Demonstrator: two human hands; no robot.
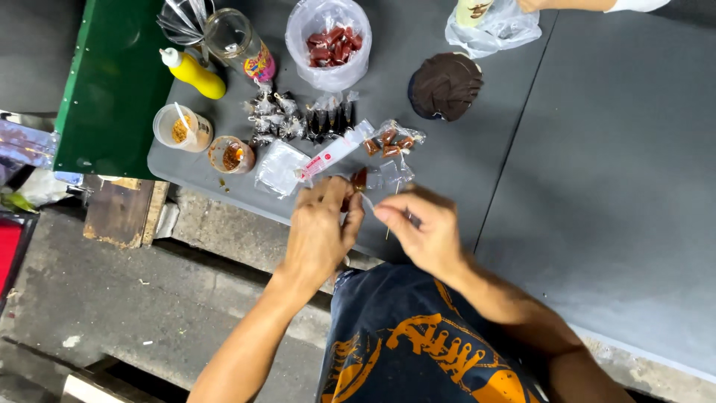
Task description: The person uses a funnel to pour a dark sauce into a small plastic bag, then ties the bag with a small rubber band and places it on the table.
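- Left hand [319, 237] has its fingers closed on a small reddish sweet [359, 180] at the worktop [597, 186] edge.
- Right hand [424, 233], just right of it, pinches a thin wrapper strip [368, 202] leading leftward to the sweet.

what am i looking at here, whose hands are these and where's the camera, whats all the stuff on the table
There is no machine here: these are a person's two bare hands, filmed by one camera worn on their head and looking down. The left hand pinches a small reddish-brown piece in a little clear bag; the right hand holds a thin strip by it. On the grey table lie a yellow squeeze bottle, a glass jar, two small cups of spice, a bag of red-brown pieces, small filled packets and a dark round lid. Another person's arm shows at the top.
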